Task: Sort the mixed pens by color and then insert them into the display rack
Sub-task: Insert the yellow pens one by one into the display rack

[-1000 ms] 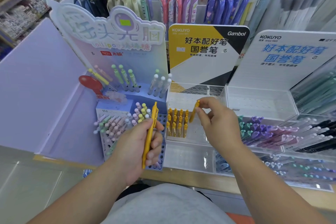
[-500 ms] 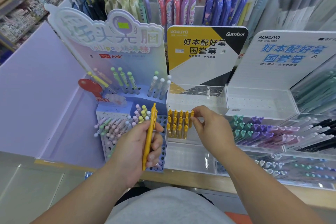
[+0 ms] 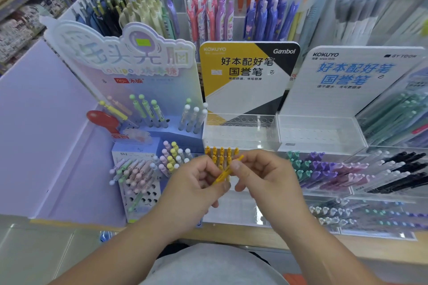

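A yellow pen [image 3: 225, 172] lies tilted between my two hands, low in front of the clear display rack [image 3: 240, 132]. My left hand [image 3: 196, 183] grips its lower half. My right hand [image 3: 261, 173] pinches its upper half with thumb and forefinger. Behind the hands, several yellow pens [image 3: 220, 152] stand upright in the rack's front holes. The rack's rear holes are bare.
A pastel pen stand [image 3: 143, 169] with several pink, green and yellow pens is at the left. Trays of green, purple, white and black pens [image 3: 347, 169] lie at the right. A second clear rack [image 3: 319, 134] stands behind them. Tall pen displays fill the back.
My right hand has left the pen it was setting in the rack and come down to the left hand's pen. The left hand moved right and tilted that pen.
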Tool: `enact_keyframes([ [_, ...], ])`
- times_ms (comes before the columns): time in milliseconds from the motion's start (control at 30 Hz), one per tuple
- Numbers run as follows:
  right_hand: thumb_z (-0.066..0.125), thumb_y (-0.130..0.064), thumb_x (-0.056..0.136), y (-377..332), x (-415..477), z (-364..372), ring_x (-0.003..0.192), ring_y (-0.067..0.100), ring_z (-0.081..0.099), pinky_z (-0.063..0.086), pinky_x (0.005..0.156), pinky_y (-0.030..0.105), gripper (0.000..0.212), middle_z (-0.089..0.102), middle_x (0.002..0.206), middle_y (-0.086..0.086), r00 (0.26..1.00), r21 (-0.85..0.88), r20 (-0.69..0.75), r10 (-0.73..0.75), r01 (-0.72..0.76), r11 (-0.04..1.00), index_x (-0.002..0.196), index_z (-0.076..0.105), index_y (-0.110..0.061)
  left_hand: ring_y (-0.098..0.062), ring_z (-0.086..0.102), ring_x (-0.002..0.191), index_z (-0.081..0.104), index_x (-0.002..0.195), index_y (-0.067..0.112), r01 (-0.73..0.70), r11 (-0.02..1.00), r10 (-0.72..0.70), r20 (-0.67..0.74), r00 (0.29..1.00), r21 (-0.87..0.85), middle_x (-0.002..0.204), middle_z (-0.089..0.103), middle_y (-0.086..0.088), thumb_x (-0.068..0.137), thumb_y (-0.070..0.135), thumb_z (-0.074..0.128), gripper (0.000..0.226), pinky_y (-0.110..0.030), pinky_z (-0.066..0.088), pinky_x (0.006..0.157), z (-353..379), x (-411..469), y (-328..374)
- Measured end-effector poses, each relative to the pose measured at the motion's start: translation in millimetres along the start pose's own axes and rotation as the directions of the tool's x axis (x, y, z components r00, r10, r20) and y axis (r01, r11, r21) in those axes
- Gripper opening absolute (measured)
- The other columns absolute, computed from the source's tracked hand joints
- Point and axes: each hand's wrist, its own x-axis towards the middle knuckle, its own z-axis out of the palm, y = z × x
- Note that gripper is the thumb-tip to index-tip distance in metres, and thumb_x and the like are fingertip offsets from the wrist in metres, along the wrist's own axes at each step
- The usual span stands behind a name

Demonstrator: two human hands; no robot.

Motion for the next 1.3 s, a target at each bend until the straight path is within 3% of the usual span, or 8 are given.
enact_keyframes([
  [133,0.073,-0.005,0.086,2,-2,4,0.056,0.012,0.062,0.049,0.054,0.018,0.001,0.071,0.070,0.007,0.999,0.049,-0.053,0.002,0.000,0.999,0.085,0.073,-0.007,-0.028,0.059,0.056,0.057,0.078,0.017,-0.057,0.998,0.058,-0.035,0.998,0.020,0.074,0.064,-0.017,0.086,0.012,0.076,0.020,-0.043,0.051,0.048,6,3,0],
  [200,0.071,-0.003,0.087,0,0,2,0.055,0.010,0.062,0.046,0.052,0.015,0.002,0.071,0.069,0.007,0.998,0.048,-0.059,-0.001,0.004,0.999,0.088,0.072,-0.005,-0.030,0.061,0.068,0.061,0.080,0.022,-0.118,0.987,0.124,-0.050,0.991,0.105,0.077,0.065,-0.010,0.081,0.026,0.078,0.018,-0.048,0.055,0.062,7,4,0],
  [333,0.070,-0.010,0.089,-5,8,-18,0.059,0.015,0.066,0.049,0.056,0.017,0.011,0.072,0.077,0.005,0.986,-0.124,-0.135,-0.096,0.080,0.989,0.099,0.072,-0.015,0.000,0.055,0.092,0.061,0.100,0.040,-0.207,0.894,0.254,-0.070,0.965,0.396,0.097,0.058,0.022,0.078,0.051,0.069,0.026,-0.013,0.043,0.073,-6,14,-4],
  [500,0.068,-0.024,0.091,-2,23,-47,0.070,0.016,0.069,0.057,0.065,0.031,0.017,0.068,0.087,-0.016,0.967,-0.461,-0.117,-0.229,0.151,0.875,0.105,0.068,-0.034,0.000,0.046,0.088,0.061,0.124,0.030,-0.232,0.715,0.339,-0.038,0.940,0.660,0.099,0.049,0.021,0.095,0.032,0.062,0.029,-0.013,0.033,0.075,-25,31,-26],
  [700,0.070,-0.024,0.090,21,35,-37,0.069,0.005,0.063,0.049,0.064,0.020,0.021,0.063,0.081,-0.028,0.951,-0.654,-0.012,-0.310,0.227,0.721,0.110,0.071,-0.027,0.001,0.047,0.085,0.064,0.123,0.026,-0.233,0.699,0.321,-0.006,0.947,0.676,0.093,0.054,0.014,0.094,0.027,0.064,0.029,-0.011,0.034,0.073,-24,36,-33],
  [900,0.071,-0.025,0.090,48,39,-29,0.064,0.004,0.060,0.046,0.064,0.022,0.023,0.072,0.096,-0.015,0.934,-0.749,0.085,-0.346,0.289,0.596,0.113,0.071,-0.025,-0.001,0.052,0.079,0.062,0.125,0.031,-0.169,0.743,0.253,-0.037,0.967,0.647,0.089,0.055,0.023,0.096,0.025,0.061,0.030,-0.032,0.051,0.075,-23,38,-29],
  [1133,0.072,-0.024,0.089,69,41,-22,0.065,0.000,0.051,0.041,0.060,0.020,0.022,0.072,0.094,-0.012,0.937,-0.809,0.098,-0.335,0.271,0.522,0.111,0.071,-0.027,-0.003,0.054,0.079,0.062,0.125,0.031,-0.147,0.754,0.232,-0.051,0.971,0.640,0.087,0.057,0.021,0.096,0.025,0.062,0.030,-0.031,0.052,0.074,-22,38,-27],
  [1300,0.067,-0.027,0.090,77,43,-20,0.067,0.016,0.065,0.052,0.059,0.030,0.022,0.072,0.093,-0.009,0.938,-0.827,0.150,-0.313,0.293,0.481,0.111,0.069,-0.029,-0.003,0.054,0.079,0.062,0.126,0.029,-0.151,0.747,0.237,-0.047,0.970,0.648,0.088,0.057,0.020,0.096,0.024,0.061,0.030,-0.029,0.051,0.074,-22,38,-26],
])
